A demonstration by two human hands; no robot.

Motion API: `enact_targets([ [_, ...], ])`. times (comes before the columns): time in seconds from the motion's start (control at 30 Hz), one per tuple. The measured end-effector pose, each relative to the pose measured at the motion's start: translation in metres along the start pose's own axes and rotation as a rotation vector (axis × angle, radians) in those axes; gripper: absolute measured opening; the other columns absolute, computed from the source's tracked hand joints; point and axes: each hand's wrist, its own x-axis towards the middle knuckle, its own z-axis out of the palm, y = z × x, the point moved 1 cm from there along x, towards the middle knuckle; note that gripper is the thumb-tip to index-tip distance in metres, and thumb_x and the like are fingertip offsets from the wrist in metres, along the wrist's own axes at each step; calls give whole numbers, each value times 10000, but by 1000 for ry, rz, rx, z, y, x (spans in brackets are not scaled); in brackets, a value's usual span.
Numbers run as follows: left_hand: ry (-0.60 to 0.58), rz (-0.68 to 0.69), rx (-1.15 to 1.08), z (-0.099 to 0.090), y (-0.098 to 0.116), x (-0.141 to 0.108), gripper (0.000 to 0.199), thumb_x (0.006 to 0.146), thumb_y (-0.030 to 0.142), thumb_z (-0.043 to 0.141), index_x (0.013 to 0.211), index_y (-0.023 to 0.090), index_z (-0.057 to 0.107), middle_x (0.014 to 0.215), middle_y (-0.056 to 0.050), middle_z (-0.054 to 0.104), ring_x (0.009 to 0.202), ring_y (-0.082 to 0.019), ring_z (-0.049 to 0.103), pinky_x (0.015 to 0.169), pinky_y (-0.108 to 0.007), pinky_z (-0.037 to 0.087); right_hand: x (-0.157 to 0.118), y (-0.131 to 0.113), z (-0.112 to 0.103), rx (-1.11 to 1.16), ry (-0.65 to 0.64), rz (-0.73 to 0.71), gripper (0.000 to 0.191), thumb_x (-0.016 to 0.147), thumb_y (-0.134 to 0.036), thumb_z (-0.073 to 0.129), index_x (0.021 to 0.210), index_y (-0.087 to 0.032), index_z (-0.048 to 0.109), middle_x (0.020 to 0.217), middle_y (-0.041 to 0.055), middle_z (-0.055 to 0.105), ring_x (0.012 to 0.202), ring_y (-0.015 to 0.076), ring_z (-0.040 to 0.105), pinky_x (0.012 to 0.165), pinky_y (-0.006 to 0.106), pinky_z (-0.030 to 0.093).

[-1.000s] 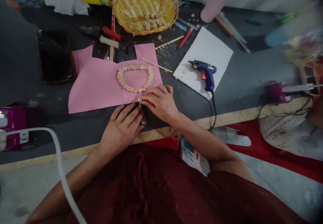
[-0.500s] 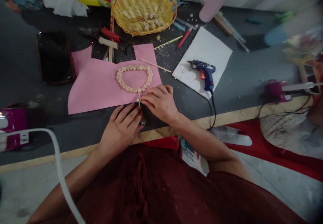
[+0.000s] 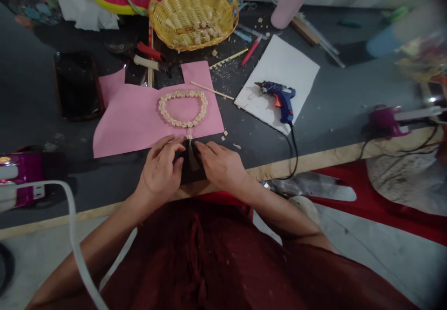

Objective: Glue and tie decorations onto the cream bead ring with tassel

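Worktop (image 3: 345, 100), dark grey with a pale wooden edge, forms our base surface. On it we locate the pink sheet (image 3: 132, 119) at left of centre, the wicker basket (image 3: 188, 10) beyond it, and the white board (image 3: 279, 58) to its right. Our left hand (image 3: 159, 170) is spread, a gap between thumb and fingers. Our right hand (image 3: 225, 165) has its fingers bunched; we cannot tell whether they pinch anything. The beaded loop (image 3: 182, 95) lies on the pink sheet. The blue glue gun (image 3: 285, 100) rests on the white board. The tassel (image 3: 192, 156) lies between our hands, below the loop.
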Motion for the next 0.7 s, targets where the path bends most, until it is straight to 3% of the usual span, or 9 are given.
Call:
enact_targets([
  [0.3, -23, -65, 72, 10, 8, 2, 288, 891, 140, 473, 1170, 172, 538, 1332, -132, 610, 1307, -295, 476, 1076, -530, 399, 9, -6, -2, -25, -74, 74, 468, 1003, -245, 353, 1446, -146, 464, 1134, 114, 674, 884, 196, 670, 623, 305, 452],
  [0.7, -30, -25, 132, 12, 9, 1, 341, 890, 150, 511, 1228, 189, 529, 1334, -119, 624, 1285, -303, 508, 1027, -509, 408, 10, -5, -1, -21, -52, 69, 454, 1008, -248, 349, 1435, -163, 475, 1100, 93, 679, 857, 189, 665, 598, 310, 433],
])
